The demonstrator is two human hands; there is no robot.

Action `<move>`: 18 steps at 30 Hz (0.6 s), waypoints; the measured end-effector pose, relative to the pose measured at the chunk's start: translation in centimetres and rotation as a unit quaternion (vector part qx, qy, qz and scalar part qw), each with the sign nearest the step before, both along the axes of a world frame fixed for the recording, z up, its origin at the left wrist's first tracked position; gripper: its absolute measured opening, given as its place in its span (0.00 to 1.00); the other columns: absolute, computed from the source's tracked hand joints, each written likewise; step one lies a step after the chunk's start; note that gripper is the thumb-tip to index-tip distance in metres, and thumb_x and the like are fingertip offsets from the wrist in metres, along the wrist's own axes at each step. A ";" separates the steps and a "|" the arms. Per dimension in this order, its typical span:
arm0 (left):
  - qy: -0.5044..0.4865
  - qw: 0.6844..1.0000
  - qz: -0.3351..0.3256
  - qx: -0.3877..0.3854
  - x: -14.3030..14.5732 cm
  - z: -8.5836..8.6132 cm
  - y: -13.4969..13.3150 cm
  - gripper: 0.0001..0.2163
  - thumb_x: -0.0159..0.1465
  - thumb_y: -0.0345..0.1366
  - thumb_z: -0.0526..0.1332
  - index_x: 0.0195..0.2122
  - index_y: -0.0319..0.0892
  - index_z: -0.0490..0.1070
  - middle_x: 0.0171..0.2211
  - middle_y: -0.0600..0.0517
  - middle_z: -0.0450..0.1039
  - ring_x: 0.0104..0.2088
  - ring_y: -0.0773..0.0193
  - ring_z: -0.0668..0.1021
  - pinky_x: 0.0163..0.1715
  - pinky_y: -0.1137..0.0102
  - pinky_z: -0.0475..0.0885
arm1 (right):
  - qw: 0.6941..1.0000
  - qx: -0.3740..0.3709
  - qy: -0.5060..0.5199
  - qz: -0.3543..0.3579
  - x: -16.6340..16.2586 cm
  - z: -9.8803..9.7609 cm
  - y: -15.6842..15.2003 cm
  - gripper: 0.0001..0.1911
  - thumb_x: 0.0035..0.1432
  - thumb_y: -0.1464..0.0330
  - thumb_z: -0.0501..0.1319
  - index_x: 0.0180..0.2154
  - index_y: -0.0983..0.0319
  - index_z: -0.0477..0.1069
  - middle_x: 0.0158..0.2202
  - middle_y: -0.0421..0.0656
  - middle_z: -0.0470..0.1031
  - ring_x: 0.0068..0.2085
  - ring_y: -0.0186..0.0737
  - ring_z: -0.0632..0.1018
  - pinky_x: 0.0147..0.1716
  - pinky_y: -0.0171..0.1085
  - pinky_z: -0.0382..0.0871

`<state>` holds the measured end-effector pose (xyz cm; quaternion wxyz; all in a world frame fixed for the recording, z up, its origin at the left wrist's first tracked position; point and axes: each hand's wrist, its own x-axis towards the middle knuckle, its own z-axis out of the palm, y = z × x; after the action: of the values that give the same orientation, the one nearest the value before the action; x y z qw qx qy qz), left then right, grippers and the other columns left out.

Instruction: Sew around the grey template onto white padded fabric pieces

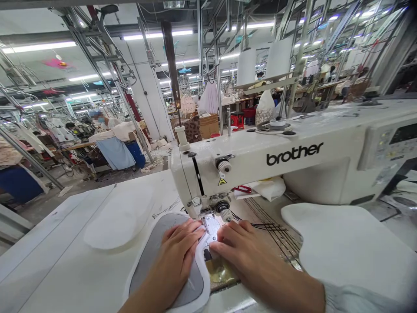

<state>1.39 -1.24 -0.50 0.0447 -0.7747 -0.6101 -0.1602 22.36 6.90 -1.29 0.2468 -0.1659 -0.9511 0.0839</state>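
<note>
Pressing flat, fingers spread, the left hand (177, 256) lies on a grey fabric piece (153, 261) with a white edge, right at the needle of the white sewing machine (293, 161). Just beside it, the right hand (244, 250) rests open on the machine bed, fingertips touching the fabric's edge; neither hand grips anything. White cut pieces (119, 219) are stacked on the table (48, 261) to the left.

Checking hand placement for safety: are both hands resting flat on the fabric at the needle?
Yes: the left hand presses the grey piece, and the right hand lies flat beside the presser foot.
</note>
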 end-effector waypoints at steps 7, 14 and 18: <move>0.036 0.999 0.019 0.007 0.5 0.1 -0.1 0.18 0.68 0.28 0.48 0.54 0.47 0.70 0.57 0.48 0.71 0.59 0.60 0.71 0.54 0.57 0.72 | 1.000 0.017 0.010 0.003 0.0 -0.1 0.1 0.06 0.62 0.76 0.60 0.40 0.60 0.68 0.39 0.39 0.70 0.40 0.40 0.69 0.40 0.41 0.55; 0.043 0.999 0.030 0.009 0.8 0.0 0.0 0.19 0.68 0.28 0.46 0.55 0.45 0.70 0.58 0.51 0.70 0.59 0.60 0.71 0.54 0.56 0.73 | 1.000 0.011 -0.009 0.010 0.3 -0.1 -0.1 0.07 0.64 0.77 0.57 0.41 0.60 0.67 0.38 0.40 0.69 0.39 0.41 0.68 0.40 0.41 0.54; 0.049 0.999 0.016 0.005 0.6 0.3 -0.1 0.19 0.68 0.28 0.46 0.55 0.46 0.70 0.58 0.53 0.70 0.59 0.61 0.71 0.54 0.57 0.73 | 1.000 0.016 -0.015 0.022 0.4 0.5 -0.5 0.07 0.63 0.78 0.57 0.40 0.61 0.67 0.37 0.40 0.68 0.38 0.40 0.67 0.40 0.41 0.53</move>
<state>1.94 -1.32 -0.18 0.0810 -0.7713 -0.6189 -0.1241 22.73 6.45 -0.78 0.2331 -0.1426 -0.9593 0.0714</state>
